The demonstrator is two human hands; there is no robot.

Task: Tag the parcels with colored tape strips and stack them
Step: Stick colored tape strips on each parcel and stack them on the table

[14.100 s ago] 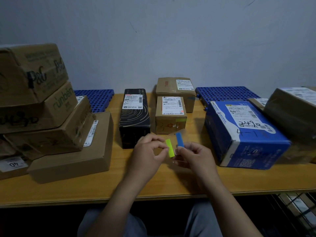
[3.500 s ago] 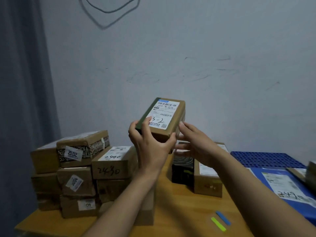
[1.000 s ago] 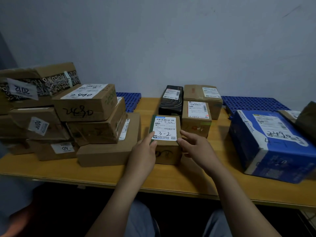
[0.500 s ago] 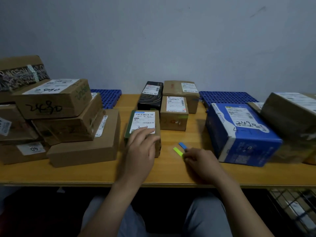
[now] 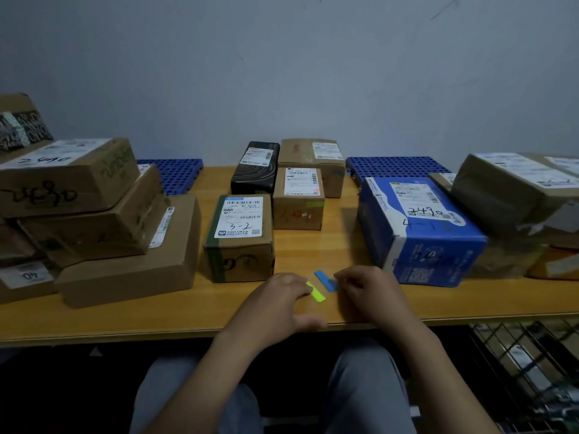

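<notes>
A yellow-green tape strip and a blue tape strip lie side by side on the wooden table near its front edge. My left hand rests on the table, fingertips touching the near end of the yellow-green strip. My right hand has its fingers curled, and their tips pinch the near end of the blue strip. Just behind the left hand stands a brown parcel marked 3-2 with a green band on its left edge.
Behind the 3-2 parcel stand a black box and two brown parcels. A stack of cardboard boxes fills the left. On the right are a blue box and a large wrapped parcel. Blue perforated mats lie at the back.
My left hand has left the top of the 3-2 parcel and come down to the yellow-green strip. My right hand has closed on the blue strip's end.
</notes>
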